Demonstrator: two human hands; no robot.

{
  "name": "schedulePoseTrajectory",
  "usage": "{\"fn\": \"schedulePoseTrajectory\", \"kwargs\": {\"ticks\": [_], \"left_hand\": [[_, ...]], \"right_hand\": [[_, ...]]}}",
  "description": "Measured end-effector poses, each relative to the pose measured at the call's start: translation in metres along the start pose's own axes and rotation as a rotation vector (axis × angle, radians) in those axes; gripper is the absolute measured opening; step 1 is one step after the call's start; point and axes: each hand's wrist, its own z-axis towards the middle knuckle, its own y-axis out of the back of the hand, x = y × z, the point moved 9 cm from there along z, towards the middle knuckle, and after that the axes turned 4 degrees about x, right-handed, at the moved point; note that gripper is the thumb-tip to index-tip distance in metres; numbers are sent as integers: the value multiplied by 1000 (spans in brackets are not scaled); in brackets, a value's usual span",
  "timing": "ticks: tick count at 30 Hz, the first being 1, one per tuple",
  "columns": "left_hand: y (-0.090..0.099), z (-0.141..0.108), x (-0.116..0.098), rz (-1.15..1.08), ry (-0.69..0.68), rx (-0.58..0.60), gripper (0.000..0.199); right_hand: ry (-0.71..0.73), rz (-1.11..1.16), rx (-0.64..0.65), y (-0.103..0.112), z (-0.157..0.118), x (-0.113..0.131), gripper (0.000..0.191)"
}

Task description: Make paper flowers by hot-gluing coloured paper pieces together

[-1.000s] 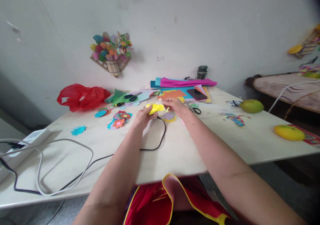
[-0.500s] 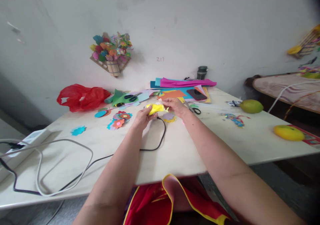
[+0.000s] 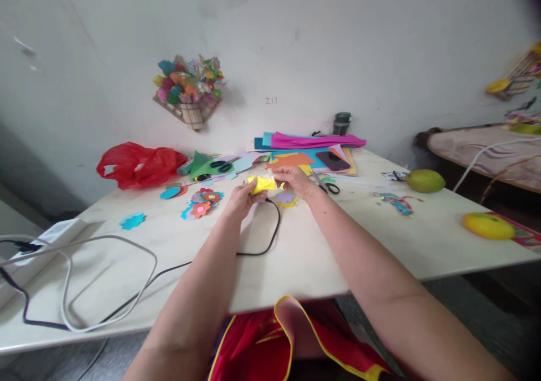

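Observation:
Above the middle of the table, my left hand (image 3: 243,200) is closed round a small clear plastic packet (image 3: 262,185) with soft bright yellow stuff inside, perhaps modelling clay. The fingers of my right hand (image 3: 296,179) pinch the packet's clear right end, where a small yellow bit shows. Behind my right hand lie scissors (image 3: 325,185). Below the packet, a lilac and yellow paper flower (image 3: 287,199) rests on the table, and a black cable (image 3: 276,231) ends close to my left fingers. Paper flowers (image 3: 203,202) in several colours lie left of my left hand.
Coloured sheets (image 3: 313,141) and a phone (image 3: 332,160) lie at the back. A red plastic bag (image 3: 137,164) sits back left. Cables (image 3: 152,246) and a power strip (image 3: 51,237) occupy the left. Two mango-like fruits, one green (image 3: 425,181), one yellow (image 3: 488,225), lie right.
My right hand shifts very slightly at the packet's right end, and the clear plastic there looks a little more gathered. My left hand keeps its place.

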Motion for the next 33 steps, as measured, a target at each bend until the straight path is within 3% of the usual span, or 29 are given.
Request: {"fn": "schedulePoseTrajectory", "kwargs": {"ticks": [12, 33], "left_hand": [[1, 0, 6, -109, 50, 14, 16], [4, 0, 9, -144, 90, -44, 20]], "right_hand": [[26, 23, 40, -13, -7, 13, 24], [7, 70, 124, -17, -6, 9, 25]]}}
